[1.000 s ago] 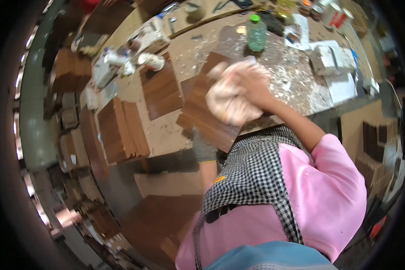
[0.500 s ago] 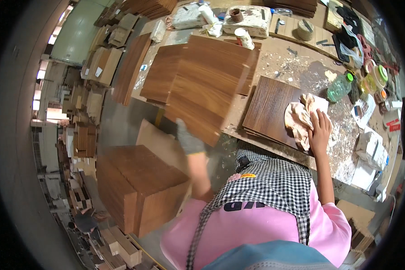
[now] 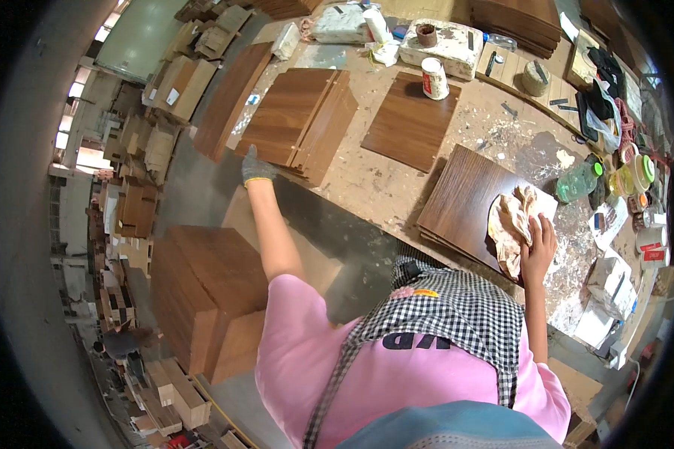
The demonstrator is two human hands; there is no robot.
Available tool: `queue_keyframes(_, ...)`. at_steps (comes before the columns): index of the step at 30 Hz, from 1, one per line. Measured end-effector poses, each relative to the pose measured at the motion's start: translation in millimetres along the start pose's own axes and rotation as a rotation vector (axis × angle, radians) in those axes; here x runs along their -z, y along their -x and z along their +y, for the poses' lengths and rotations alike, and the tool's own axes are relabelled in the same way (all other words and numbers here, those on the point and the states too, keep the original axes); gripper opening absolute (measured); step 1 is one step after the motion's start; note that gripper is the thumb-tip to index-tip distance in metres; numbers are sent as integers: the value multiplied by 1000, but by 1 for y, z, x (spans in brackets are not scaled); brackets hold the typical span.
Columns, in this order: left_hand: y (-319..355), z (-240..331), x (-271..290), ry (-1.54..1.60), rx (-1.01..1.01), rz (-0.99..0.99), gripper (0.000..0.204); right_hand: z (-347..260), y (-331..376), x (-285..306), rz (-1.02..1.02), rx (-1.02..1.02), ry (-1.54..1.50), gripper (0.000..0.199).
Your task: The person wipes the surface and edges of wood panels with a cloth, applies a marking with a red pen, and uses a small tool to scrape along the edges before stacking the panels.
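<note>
My left hand, in a grey glove, is at the near left corner of a brown wood-grain board, its fingers at the edge. That board lies on a stack of similar boards, turned slightly from those beneath. My right hand is bare and grips a crumpled cream cloth. The cloth rests on the right part of a dark brown board, which tops a small stack at the table's near edge. Another single board lies flat between the two stacks.
A white cup stands at that single board's far edge. Green-capped bottle, jars and papers crowd the right side. Farther back are a paint-spattered block and a board stack. A large brown block of stacked panels stands left of me.
The board that was tilted in mid-table has moved left onto the left stack, my left hand going with it. The single board is now uncovered. My right hand stays on the cloth.
</note>
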State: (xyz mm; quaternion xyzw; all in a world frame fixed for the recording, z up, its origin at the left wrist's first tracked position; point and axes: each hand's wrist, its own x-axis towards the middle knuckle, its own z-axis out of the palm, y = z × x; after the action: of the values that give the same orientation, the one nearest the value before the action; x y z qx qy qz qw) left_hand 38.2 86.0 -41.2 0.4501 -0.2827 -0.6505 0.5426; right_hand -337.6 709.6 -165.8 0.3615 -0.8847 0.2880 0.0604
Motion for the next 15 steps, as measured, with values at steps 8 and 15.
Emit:
queue_keyframes(8,137,-111,1,-235,-675,-257,46,31,-12,30,-126,48,-95,58)
queue_keyframes(15,289,-307,-37,-1279,-163,-740,48,-66,-27,-15,-603,355,-157,49)
